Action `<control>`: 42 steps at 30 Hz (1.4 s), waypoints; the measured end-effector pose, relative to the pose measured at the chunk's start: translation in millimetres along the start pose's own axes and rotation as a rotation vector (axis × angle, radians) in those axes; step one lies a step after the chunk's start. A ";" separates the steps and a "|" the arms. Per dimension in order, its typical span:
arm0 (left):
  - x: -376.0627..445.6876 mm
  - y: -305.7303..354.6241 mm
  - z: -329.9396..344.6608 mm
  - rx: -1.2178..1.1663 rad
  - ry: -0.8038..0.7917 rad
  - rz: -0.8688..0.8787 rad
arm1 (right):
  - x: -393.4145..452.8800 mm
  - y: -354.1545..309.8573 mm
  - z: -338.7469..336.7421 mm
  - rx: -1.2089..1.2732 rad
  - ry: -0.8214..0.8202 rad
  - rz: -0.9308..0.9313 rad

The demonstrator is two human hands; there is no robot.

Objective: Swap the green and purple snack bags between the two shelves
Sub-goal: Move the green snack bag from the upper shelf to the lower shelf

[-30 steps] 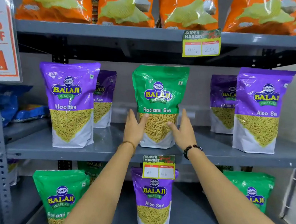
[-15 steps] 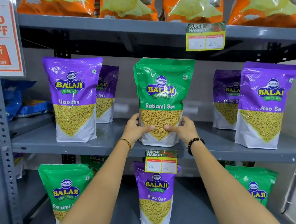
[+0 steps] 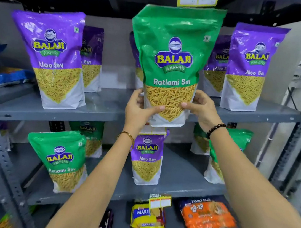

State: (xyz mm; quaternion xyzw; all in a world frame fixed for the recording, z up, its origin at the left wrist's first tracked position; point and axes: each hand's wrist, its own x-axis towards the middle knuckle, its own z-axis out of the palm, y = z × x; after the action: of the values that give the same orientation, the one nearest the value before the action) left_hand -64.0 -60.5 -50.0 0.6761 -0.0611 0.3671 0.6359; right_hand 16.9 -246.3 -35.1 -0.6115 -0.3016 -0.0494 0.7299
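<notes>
Your left hand (image 3: pixel 139 109) and right hand (image 3: pixel 201 108) are both clamped on the lower sides of the green Ratlami Sev bag (image 3: pixel 171 64), upright, held in front of the upper shelf (image 3: pixel 53 112). Purple Aloo Sev bag (image 3: pixel 146 160) stands on the lower shelf (image 3: pixel 175 189), directly below, between green bags.

Both hands, left (image 3: pixel 140 107) and right (image 3: pixel 201 108), raised forward, fingers curled closed, arms outstretched.

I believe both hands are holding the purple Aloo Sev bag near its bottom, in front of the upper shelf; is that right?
Not quite: the bag held by the left hand and the right hand is the green Ratlami Sev bag, not a purple one. The head view shows it. The rest stands: both hands hold it near its bottom, in front of the upper shelf.
</notes>
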 end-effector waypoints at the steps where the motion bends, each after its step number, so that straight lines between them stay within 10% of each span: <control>1: -9.9 -0.3 5.4 0.005 -0.001 0.020 | -9.3 0.9 -5.8 0.018 0.001 -0.003; 19: -140.3 -166.2 90.2 0.285 -0.145 -0.394 | -128.1 159.2 -111.8 -0.193 0.130 0.541; 42: -102.0 -279.7 113.1 0.449 -0.156 -0.587 | -91.6 275.6 -99.6 -0.274 0.328 0.611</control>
State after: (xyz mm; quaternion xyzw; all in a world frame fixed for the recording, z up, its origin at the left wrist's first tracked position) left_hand 63.3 -150.7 -327.7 0.8133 0.1692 0.1208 0.5434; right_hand 101.7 -297.2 -325.8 -0.7493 0.0253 0.0334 0.6609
